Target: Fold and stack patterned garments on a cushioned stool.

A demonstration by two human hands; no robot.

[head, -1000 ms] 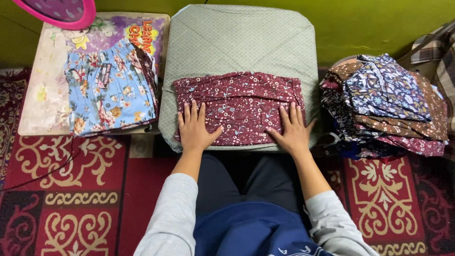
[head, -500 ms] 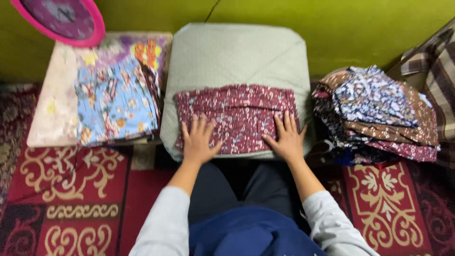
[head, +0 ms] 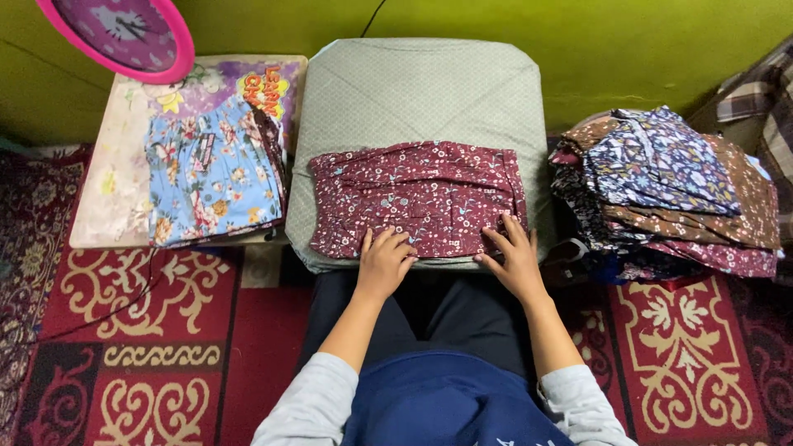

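A maroon garment [head: 417,196] printed with small white flowers lies folded flat into a wide rectangle, its near edge directly under the fingers [head: 388,244] of both hands and the rest of it stretching away beyond the fingertips.

Bare left hand [head: 383,263] and right hand [head: 514,263], no rings, watch or gloves visible. Forearms bare behind the hands, light grey sleeves [head: 310,402] pushed up near the elbows. Between the arms, below the hands: dark trousers [head: 462,318], then a royal blue garment [head: 446,400] with a bit of white print at its lower edge, too cut off to tell.
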